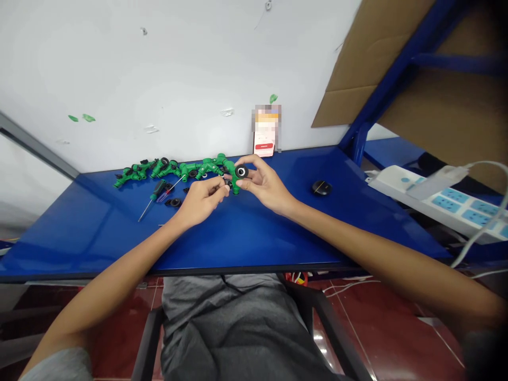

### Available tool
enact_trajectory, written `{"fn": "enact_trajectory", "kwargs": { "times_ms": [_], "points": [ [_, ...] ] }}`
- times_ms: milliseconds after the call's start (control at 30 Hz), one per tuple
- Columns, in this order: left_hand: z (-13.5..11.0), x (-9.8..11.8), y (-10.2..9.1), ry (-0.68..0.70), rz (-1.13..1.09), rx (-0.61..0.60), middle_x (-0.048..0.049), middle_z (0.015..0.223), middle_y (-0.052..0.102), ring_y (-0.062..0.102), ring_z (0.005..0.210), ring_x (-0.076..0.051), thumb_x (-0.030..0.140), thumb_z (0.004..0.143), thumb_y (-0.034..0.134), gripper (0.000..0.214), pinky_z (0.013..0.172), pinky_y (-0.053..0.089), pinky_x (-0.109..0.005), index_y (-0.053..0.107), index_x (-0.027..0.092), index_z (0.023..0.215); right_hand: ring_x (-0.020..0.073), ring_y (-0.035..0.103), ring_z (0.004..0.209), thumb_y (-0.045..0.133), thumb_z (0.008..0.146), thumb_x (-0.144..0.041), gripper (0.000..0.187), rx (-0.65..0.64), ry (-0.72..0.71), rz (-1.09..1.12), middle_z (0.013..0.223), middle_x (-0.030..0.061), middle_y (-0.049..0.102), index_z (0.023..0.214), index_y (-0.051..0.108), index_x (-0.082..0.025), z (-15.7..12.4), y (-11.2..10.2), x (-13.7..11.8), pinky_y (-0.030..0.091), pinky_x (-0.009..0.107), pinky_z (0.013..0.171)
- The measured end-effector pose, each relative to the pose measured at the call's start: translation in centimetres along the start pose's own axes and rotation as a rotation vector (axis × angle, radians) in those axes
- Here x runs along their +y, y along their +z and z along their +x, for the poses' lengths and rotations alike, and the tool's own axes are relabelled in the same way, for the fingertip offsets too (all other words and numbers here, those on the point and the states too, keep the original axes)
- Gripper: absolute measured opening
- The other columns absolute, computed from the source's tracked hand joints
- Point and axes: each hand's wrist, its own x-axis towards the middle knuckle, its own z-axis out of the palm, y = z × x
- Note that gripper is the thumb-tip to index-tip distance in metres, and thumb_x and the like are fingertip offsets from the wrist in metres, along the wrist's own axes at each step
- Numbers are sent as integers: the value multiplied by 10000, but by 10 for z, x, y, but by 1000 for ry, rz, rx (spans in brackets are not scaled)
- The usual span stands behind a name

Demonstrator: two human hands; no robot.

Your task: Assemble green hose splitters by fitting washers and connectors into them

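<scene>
My right hand (266, 185) grips a green plastic pipe fitting (236, 187) with a round black collar (242, 171) that has a white ring inside. It is held just above the blue table. Close against the fitting's left side, my left hand (203, 198) is closed in a pinch on a small dark part (227, 183), mostly hidden by the fingers. Beyond the left hand lies a row of similar green fittings (169, 168) with black parts. Nearer are a green-handled screwdriver (159, 189), a purple-handled screwdriver (164, 196) and loose black pieces (173, 202).
A lit phone (264, 138) leans on the white wall behind the hands. To the right, a black mouse-like object (321, 187) sits on the blue table (254, 243). A white power strip (436, 197) with cables stands past the right edge, near a blue frame and cardboard (357, 69).
</scene>
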Motion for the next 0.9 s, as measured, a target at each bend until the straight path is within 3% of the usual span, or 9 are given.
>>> {"fn": "enact_trajectory", "kwargs": {
  "times_ms": [133, 300, 533, 767, 900],
  "points": [
    [1, 0, 7, -156, -328, -32, 9, 654, 591, 522, 484, -99, 431, 937, 683, 304, 440, 394, -230, 660, 167, 787, 260, 730, 1123, 867, 875, -556, 449, 28, -84, -107, 1134, 27, 690, 1138, 601, -307, -3, 3, -2, 623, 479, 1070],
    [1, 2, 9, -226, -552, -57, -2, 634, 591, 502, 462, -89, 430, 904, 740, 321, 417, 388, -223, 676, 143, 774, 245, 739, 1128, 784, 983, -454, 298, 36, -146, -199, 1219, 32, 709, 1198, 640, -304, -11, 4, -3, 625, 462, 1070],
    [3, -7, 4, -109, -359, -75, 3, 646, 588, 535, 498, -95, 476, 922, 757, 361, 438, 403, -214, 661, 156, 783, 258, 756, 1129, 801, 960, -525, 343, 57, -114, -252, 1333, 56, 688, 1173, 679, -286, -15, 6, -1, 641, 438, 1031],
    [5, -13, -1, -138, -465, -246, 6, 657, 565, 523, 502, -109, 594, 903, 781, 463, 456, 406, -240, 639, 161, 820, 265, 754, 1133, 741, 1011, -458, 242, 17, -150, -312, 1350, 59, 687, 1188, 687, -303, -18, 5, -2, 657, 455, 1005],
    [4, -18, 2, -116, -388, -238, 12, 654, 536, 492, 512, -109, 615, 939, 746, 472, 467, 377, -242, 606, 176, 834, 296, 716, 1254, 736, 1015, -426, 216, -16, -161, -341, 1362, 68, 695, 1186, 700, -298, -19, 4, -2, 647, 490, 1061]
  ]
}}
